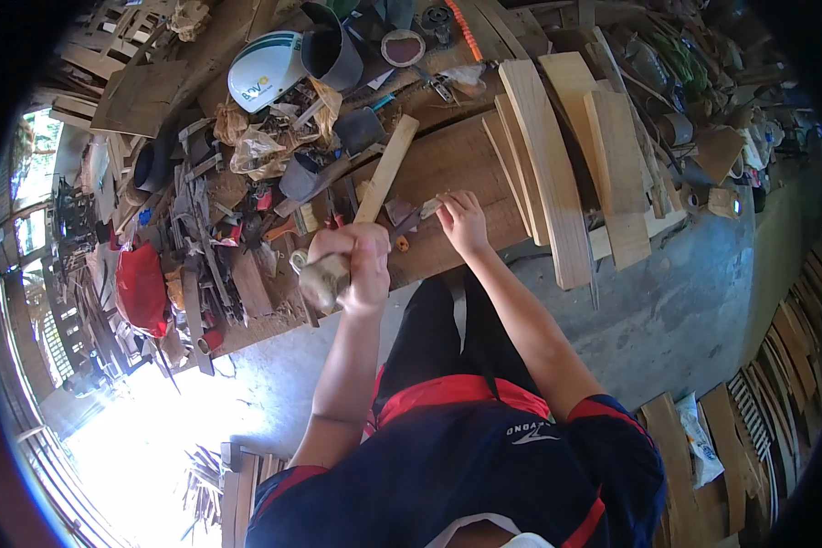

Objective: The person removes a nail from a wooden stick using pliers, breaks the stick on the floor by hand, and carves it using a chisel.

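Note:
My left hand [352,265], smeared by motion, is closed in a fist around a pale wooden stick [389,167]. The stick's flat far part slants up over the bench, and a blurred, rounded tan end shows below the fist. My right hand [463,222] is closed in a pinch on a small pale piece [430,208], too small to name. A dark, narrow shape beside that piece cannot be made out. Both hands are above the front part of the wooden workbench [457,164]. A brush [309,217] lies left of the fist.
Several pale boards [548,173] lie at the bench's right, overhanging its front edge. A white helmet [265,71], dark containers [333,57] and scraps crowd the back. Tools and a red bag [141,288] are at left. More planks [721,447] are at lower right.

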Action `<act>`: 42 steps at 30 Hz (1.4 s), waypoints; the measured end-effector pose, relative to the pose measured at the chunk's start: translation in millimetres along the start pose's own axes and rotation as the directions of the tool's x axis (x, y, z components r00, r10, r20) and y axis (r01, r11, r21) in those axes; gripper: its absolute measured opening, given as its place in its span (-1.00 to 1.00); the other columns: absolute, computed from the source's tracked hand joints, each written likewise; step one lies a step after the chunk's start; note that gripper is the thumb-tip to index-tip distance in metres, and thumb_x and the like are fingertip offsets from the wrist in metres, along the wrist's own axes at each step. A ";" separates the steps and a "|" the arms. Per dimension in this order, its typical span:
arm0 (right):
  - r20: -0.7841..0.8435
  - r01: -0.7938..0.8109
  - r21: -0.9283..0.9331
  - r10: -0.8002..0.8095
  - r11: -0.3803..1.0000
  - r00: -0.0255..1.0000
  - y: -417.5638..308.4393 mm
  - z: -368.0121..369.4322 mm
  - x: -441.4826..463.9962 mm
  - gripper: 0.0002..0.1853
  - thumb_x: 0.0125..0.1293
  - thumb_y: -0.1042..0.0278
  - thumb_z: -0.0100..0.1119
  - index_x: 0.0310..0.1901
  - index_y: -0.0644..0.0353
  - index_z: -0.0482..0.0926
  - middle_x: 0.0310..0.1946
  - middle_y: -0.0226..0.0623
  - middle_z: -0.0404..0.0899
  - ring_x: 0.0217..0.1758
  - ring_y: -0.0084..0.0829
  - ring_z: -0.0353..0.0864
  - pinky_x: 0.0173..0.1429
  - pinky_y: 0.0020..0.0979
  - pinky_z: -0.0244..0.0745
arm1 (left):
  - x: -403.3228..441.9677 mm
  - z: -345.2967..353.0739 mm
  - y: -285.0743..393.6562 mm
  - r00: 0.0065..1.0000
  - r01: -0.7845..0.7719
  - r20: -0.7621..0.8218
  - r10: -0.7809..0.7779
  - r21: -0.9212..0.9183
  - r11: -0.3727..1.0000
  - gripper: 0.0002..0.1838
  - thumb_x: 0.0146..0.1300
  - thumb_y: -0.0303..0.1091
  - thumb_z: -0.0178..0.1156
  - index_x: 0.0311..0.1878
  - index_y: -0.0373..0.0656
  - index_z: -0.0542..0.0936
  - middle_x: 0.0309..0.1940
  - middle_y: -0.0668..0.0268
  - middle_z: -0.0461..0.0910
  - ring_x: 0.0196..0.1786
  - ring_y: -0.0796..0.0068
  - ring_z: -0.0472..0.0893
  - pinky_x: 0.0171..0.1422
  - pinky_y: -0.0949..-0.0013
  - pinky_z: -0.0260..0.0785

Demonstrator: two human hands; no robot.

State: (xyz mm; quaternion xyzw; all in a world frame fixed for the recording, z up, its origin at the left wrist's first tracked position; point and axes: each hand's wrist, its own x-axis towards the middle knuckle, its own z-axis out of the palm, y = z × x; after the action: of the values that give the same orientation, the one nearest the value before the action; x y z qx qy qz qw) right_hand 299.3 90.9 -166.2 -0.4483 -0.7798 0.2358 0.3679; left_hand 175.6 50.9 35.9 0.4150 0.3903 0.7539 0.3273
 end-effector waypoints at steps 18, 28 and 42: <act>-0.028 0.079 0.121 -0.076 0.989 0.997 -11.2 -5.5 25.0 -0.77 0.00 0.54 0.15 -0.23 0.24 0.52 -0.36 -0.17 0.49 -0.25 -0.15 0.50 -0.14 -0.24 0.47 | -0.4 20.0 14.1 0.995 -0.017 -0.081 0.060 0.450 0.893 -0.83 0.05 -0.56 0.19 -0.49 -0.13 0.39 -0.61 0.37 0.46 -0.59 0.47 0.44 -0.47 0.45 0.27; 0.008 0.096 0.101 -0.097 0.990 0.995 -1.9 -5.2 17.9 -0.77 -0.01 0.54 0.16 -0.24 0.27 0.51 -0.37 -0.14 0.49 -0.26 -0.13 0.50 -0.16 -0.23 0.47 | -8.7 13.5 5.9 0.998 0.012 0.037 -0.047 0.635 0.773 -0.83 -0.03 -0.61 0.18 -0.52 -0.09 0.43 -0.61 0.39 0.46 -0.58 0.53 0.44 -0.49 0.46 0.27; 0.115 0.060 0.097 -0.071 0.993 0.991 19.5 5.7 -1.6 -0.77 0.01 0.56 0.15 -0.23 0.25 0.48 -0.35 -0.13 0.45 -0.25 -0.12 0.48 -0.17 -0.24 0.46 | -3.3 26.4 -15.7 0.990 -0.060 0.136 -0.023 0.577 0.814 -0.81 0.20 -0.39 0.15 -0.37 -0.10 0.30 -0.58 0.26 0.45 -0.58 0.49 0.42 -0.51 0.46 0.27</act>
State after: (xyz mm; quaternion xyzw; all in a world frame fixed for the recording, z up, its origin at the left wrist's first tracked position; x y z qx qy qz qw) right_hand 305.6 98.8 -183.9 -0.3901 -0.8025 0.2860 0.3492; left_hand 203.1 64.1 30.4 0.5491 0.5740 0.5722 0.2040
